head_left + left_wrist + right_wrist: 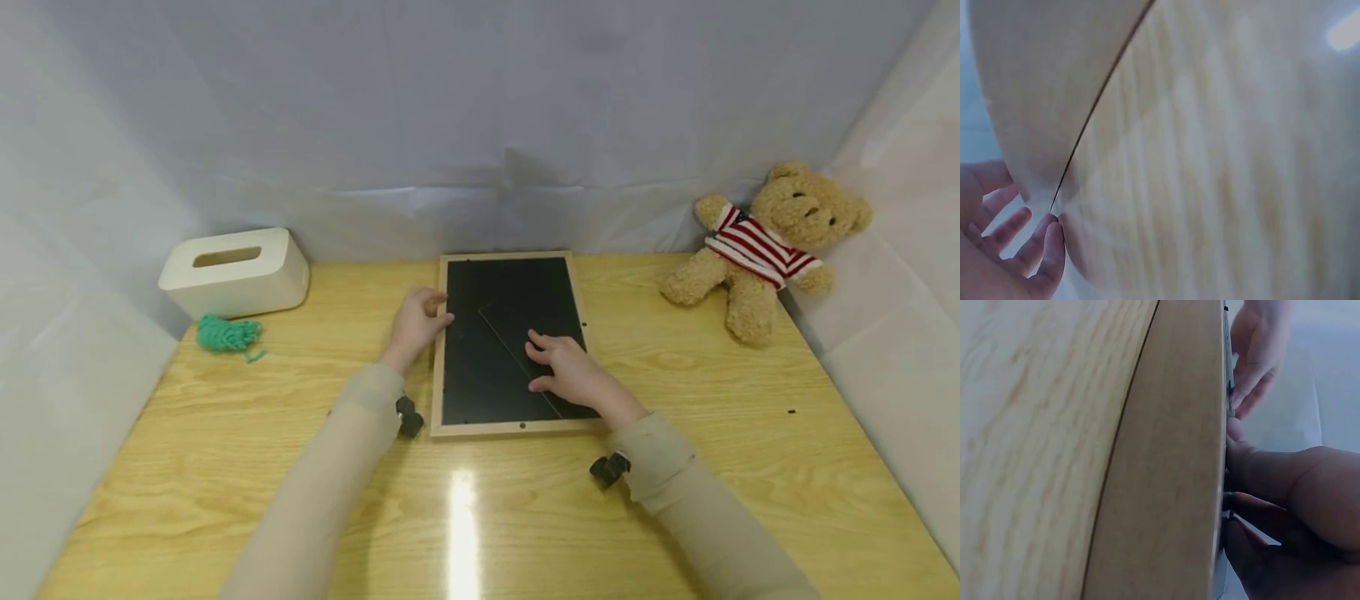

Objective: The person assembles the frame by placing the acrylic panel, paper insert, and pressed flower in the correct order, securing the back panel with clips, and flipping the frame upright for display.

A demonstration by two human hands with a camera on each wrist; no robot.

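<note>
A light-wood picture frame [505, 429] lies on the table, black backing [480, 375] upward. A thin diagonal edge of a flat black stand [517, 361] crosses the backing. At the frame's left side, my left hand [417, 323] holds the border, thumb over the top. In the left wrist view its fingertips [1052, 220] sit where the frame's side meets the table. My right hand [573, 371] is over the right half of the backing, beside the stand's edge, with thumb and fingers spread apart. The right wrist view shows those fingertips right at the backing, low over it.
A white tissue box [236, 267] stands at the back left with a bundle of green yarn [227, 335] before it. A teddy bear [765, 250] in a striped shirt leans at the back right. One small dark piece [792, 411] lies on the right tabletop.
</note>
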